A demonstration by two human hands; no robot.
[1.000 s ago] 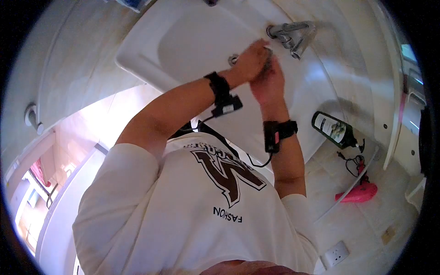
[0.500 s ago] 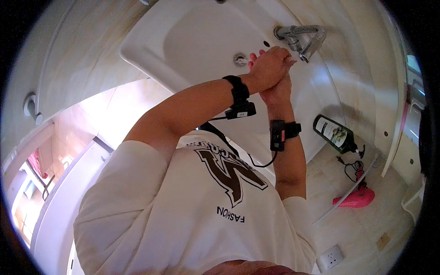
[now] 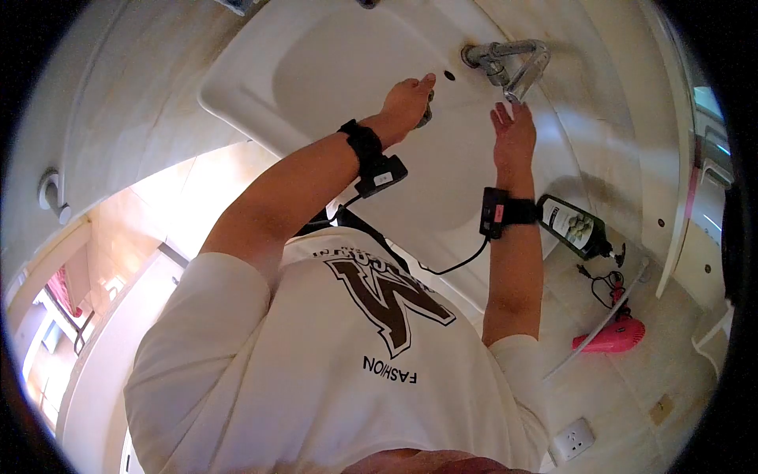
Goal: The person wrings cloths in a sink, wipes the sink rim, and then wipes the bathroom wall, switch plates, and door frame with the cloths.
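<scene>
My left hand [image 3: 407, 104] is over the white washbasin [image 3: 328, 75], its fingers curled together. A small dark grey edge shows along its right side; whether the hand holds this or it is part of the basin's drain, I cannot tell. Under the metal faucet [image 3: 509, 59] is my right hand [image 3: 515, 138]. Its fingers point up and apart, with the tips close to the spout's end, and nothing shows in them. Each wrist wears a black strap with a small black box and a cable.
A dark green pump bottle [image 3: 572, 227] lies right of the basin. Beyond it are a pink hair dryer [image 3: 616, 337] with a black cord and a thin pale rod [image 3: 596, 328]. A wall socket [image 3: 574, 439] is at lower right, a door handle [image 3: 53, 193] at far left.
My hands were pressed together below the faucet and have parted. The left moved left over the basin; the right moved right, its fingers reaching up to the spout.
</scene>
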